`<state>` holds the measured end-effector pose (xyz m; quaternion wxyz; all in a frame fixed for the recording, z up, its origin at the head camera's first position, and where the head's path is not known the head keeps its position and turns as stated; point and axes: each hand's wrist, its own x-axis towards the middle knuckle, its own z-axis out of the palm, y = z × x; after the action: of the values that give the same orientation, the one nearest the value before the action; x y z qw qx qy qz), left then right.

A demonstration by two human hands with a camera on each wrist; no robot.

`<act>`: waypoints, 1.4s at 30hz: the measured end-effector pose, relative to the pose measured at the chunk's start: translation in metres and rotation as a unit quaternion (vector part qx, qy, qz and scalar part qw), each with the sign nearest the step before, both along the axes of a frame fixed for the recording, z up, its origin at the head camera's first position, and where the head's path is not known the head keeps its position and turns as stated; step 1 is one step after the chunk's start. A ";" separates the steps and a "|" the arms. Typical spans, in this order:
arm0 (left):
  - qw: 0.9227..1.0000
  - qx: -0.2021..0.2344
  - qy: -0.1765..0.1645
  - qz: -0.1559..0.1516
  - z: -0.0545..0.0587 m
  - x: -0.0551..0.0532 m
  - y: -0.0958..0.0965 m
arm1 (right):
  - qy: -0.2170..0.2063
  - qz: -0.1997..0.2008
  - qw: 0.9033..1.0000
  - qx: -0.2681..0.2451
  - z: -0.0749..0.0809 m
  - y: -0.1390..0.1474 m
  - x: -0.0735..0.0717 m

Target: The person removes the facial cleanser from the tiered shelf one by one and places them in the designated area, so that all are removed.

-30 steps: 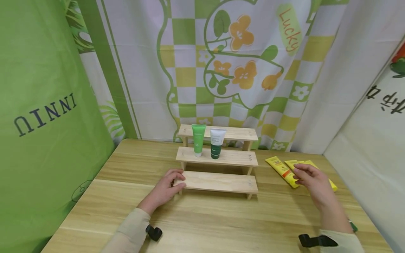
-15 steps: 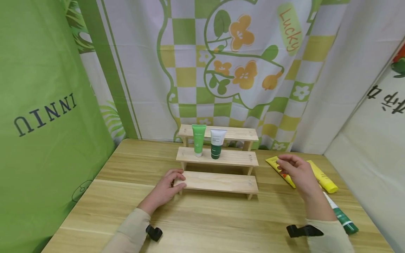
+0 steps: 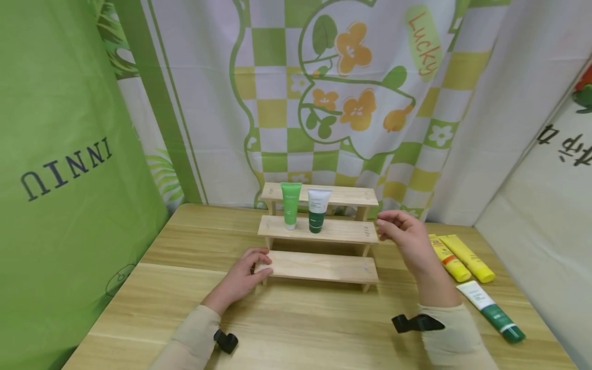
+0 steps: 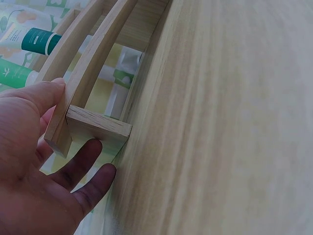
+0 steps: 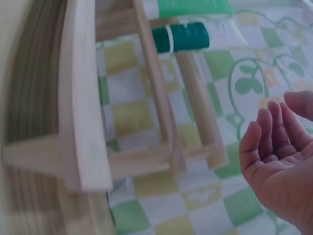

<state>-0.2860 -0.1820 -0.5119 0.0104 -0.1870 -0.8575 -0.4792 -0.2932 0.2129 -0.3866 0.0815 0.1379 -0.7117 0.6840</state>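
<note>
A three-tier wooden display stand (image 3: 319,265) stands on the table. My left hand (image 3: 240,275) grips the left end of its lowest shelf, thumb and fingers round the board in the left wrist view. On the middle shelf two squeeze tubes stand upright on their caps: a bright green tube (image 3: 290,205) and a white-and-dark-green tube (image 3: 317,210) to its right. My right hand (image 3: 409,246) is raised by the stand's right end. Its fingers are loosely bent with nothing between them, as the right wrist view shows of the hand (image 5: 276,166).
Right of my right hand lie two yellow tubes, one with a red band (image 3: 449,258) and one plainer tube (image 3: 468,258). Nearer the table's right edge lies a longer white-and-green tube (image 3: 492,311). A patterned curtain (image 3: 273,103) hangs close behind the stand.
My right hand has swept left from over the yellow tubes to the stand's right end, uncovering the long white-and-green tube. The leftmost yellow tube is now out of sight. My left hand stays put.
</note>
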 end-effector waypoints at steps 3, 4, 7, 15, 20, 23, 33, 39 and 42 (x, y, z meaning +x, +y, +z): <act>1.000 -0.001 0.002 0.001 0.000 -0.001 0.000 | 0.006 0.014 1.000 -0.013 0.003 -0.010 -0.002; 1.000 -0.001 0.003 0.002 -0.001 -0.001 0.000 | 0.006 0.018 1.000 -0.015 0.004 -0.014 -0.003; 1.000 0.001 0.002 0.004 0.000 -0.001 0.000 | -0.002 0.029 0.999 -0.025 0.005 -0.025 -0.006; 1.000 0.001 0.006 0.003 0.001 0.000 0.001 | -0.005 0.017 0.999 -0.047 0.006 -0.050 -0.018; 1.000 -0.001 0.008 0.002 0.001 0.000 0.001 | -0.005 0.014 0.997 -0.074 0.005 -0.062 -0.028; 1.000 -0.001 0.007 0.000 0.002 0.000 0.001 | -0.010 0.008 0.996 -0.089 0.003 -0.069 -0.032; 1.000 -0.006 0.004 0.000 0.003 0.001 0.001 | -0.010 0.011 0.991 -0.131 -0.003 -0.086 -0.044; 1.000 -0.008 0.006 0.000 0.003 0.001 0.000 | -0.013 -0.003 0.992 -0.123 -0.007 -0.094 -0.052; 1.000 -0.008 0.009 0.000 0.004 0.002 0.000 | -0.012 -0.006 0.992 -0.126 -0.007 -0.099 -0.054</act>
<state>-0.2841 -0.1820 -0.5081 0.0170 -0.1912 -0.8613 -0.4705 -0.3473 0.1139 -0.3940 0.0939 0.1140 -0.6216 0.7693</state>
